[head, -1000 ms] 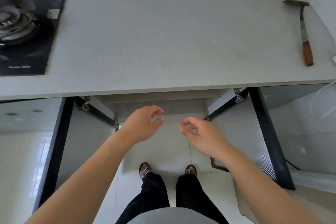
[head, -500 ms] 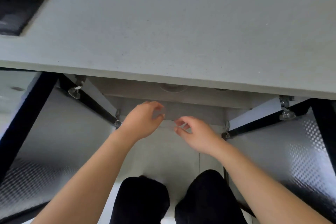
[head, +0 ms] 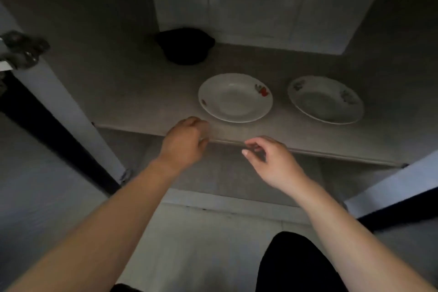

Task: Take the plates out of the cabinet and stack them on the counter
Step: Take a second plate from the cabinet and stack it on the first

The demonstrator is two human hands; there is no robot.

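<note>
View into the open cabinet. Compared with half a second earlier, the grey surface overhead has left the frame and the grey cabinet shelf [head: 147, 102] now fills it, revealing two plates. The round white plate with red flower prints [head: 235, 97] lies flat near the shelf's front edge; a second round white plate with dark prints [head: 325, 99] lies to its right, apart from it. A dark bowl-shaped vessel [head: 185, 45] stands behind them. The left hand [head: 183, 143] reaches to the shelf edge, fingers curled, grip empty, just short of the nearer plate. The right hand [head: 275, 161] hovers lower, fingers loosely spread, holding nothing.
</note>
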